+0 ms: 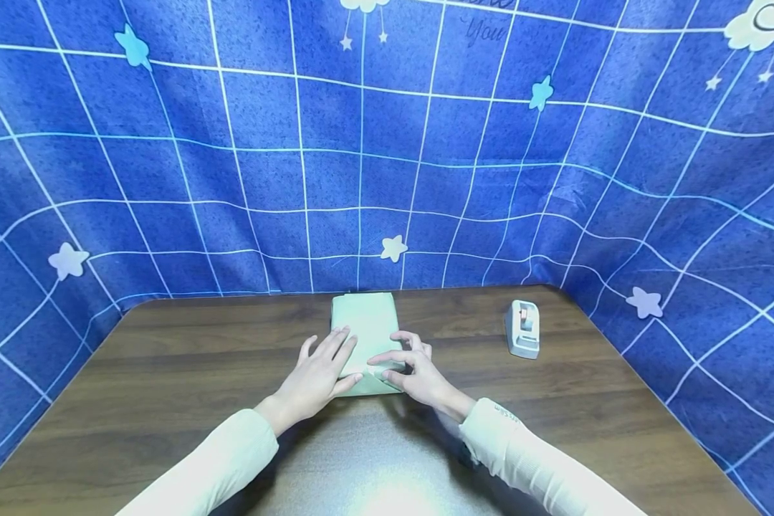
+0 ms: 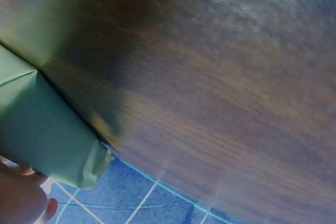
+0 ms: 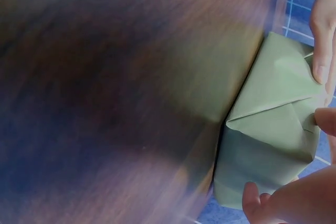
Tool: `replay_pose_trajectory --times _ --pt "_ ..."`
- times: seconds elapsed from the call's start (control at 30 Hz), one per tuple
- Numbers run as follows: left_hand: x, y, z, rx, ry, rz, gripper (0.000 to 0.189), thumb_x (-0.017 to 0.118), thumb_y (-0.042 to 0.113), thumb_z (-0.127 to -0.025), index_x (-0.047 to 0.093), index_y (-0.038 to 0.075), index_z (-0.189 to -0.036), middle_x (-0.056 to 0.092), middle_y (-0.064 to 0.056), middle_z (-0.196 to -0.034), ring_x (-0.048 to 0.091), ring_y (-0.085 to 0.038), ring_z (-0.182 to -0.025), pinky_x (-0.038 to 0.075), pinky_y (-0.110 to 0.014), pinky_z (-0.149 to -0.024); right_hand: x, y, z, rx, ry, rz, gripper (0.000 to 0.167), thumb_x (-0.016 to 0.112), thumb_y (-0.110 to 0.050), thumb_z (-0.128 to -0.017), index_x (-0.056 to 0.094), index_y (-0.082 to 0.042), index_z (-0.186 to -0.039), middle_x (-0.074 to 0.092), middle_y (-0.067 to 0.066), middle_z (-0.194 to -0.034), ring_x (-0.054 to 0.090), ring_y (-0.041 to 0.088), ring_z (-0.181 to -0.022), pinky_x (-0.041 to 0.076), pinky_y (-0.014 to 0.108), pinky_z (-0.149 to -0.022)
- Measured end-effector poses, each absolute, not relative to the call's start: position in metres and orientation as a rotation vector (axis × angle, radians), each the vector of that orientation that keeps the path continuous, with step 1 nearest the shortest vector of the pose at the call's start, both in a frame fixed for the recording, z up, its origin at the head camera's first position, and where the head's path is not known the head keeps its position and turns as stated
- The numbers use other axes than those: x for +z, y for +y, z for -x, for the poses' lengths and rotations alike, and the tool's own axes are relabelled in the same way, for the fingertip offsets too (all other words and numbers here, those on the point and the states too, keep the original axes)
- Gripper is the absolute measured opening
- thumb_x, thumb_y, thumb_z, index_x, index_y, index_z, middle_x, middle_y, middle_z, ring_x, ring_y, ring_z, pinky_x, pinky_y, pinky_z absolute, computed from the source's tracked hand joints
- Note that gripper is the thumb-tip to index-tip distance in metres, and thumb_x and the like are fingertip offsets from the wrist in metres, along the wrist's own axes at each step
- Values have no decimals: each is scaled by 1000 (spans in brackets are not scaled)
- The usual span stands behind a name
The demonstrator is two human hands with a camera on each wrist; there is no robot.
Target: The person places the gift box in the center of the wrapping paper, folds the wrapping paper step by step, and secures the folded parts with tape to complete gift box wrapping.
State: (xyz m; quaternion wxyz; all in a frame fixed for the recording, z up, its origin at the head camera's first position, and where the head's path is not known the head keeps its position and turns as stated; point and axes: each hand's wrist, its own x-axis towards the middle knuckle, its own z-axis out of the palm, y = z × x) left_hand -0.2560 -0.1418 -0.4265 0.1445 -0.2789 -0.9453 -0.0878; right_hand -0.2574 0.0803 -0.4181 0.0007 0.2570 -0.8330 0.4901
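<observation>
A box-shaped parcel wrapped in pale green paper (image 1: 366, 319) lies on the table near its back edge. Its near end, with folded paper flaps (image 3: 283, 114), shows in the right wrist view. My left hand (image 1: 316, 376) rests with spread fingers on the parcel's left side and top, its thumb at the near edge. The right hand (image 1: 422, 373) touches the near right part, index finger reaching over the top and thumb by the folded end. In the right wrist view other fingers (image 3: 252, 200) lie along the parcel's side. Whether any paper is pinched is not visible.
A small white and pale blue tape dispenser (image 1: 524, 331) stands at the right rear of the brown wooden table (image 1: 200, 358). Blue cloth with white grid lines and stars (image 1: 329, 179) hangs behind and along the sides.
</observation>
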Motion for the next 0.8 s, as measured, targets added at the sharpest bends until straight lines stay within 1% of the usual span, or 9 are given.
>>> replay_pose_trajectory --times 0.07,0.13,0.23,0.33,0.43,0.53,0.7,0.8 --pt "-427 -141 256 -252 -2723 805 66 38 52 -93 32 8 -142 26 -13 -149 26 -29 -137 17 -59 -106 -418 80 258 1539 -2598 -808 25 63 -12 -84 69 -22 -106 28 9 -141 11 32 -124 21 57 -98" --pt "-426 -141 256 -256 -2721 805 66 39 52 -93 32 8 -142 27 -14 -149 26 -29 -137 17 -59 -106 -417 79 258 1522 -2579 -802 31 65 -15 -83 66 -23 -113 27 11 -141 12 32 -125 21 56 -99" --pt "-426 -141 256 -257 -2718 803 66 39 52 -93 32 8 -141 27 -14 -149 26 -29 -137 17 -59 -106 -417 76 260 1495 -2562 -766 47 69 -20 -80 55 -22 -125 25 16 -141 15 33 -125 22 56 -98" --pt "-426 -141 256 -250 -2716 804 66 38 52 -93 32 7 -141 27 -14 -149 26 -29 -137 18 -60 -106 -417 72 262 1474 -2579 -699 63 71 -25 -78 43 -17 -134 23 19 -140 17 35 -123 24 58 -97" --pt "-426 -141 255 -252 -2714 810 66 38 51 -93 32 7 -141 27 -14 -149 26 -29 -137 18 -60 -105 -418 67 264 1490 -2607 -613 72 72 -28 -77 35 -12 -138 20 19 -140 17 36 -124 25 58 -98" --pt "-426 -141 255 -258 -2708 816 65 38 51 -93 32 7 -141 27 -15 -149 26 -30 -137 18 -60 -105 -418 64 266 1508 -2639 -541 80 73 -30 -75 29 -9 -139 18 16 -141 17 35 -125 26 55 -100" --pt "-425 -141 256 -251 -2710 809 66 38 52 -93 32 7 -141 28 -15 -149 26 -29 -137 18 -60 -105 -417 61 270 1507 -2662 -475 93 74 -30 -72 19 -3 -142 15 20 -143 18 38 -126 27 55 -100" --pt "-426 -141 256 -252 -2714 804 66 38 52 -93 32 7 -141 28 -14 -149 26 -29 -137 18 -60 -105 -416 58 272 1524 -2675 -430 101 75 -30 -68 13 -3 -143 16 21 -143 18 39 -126 26 55 -101"
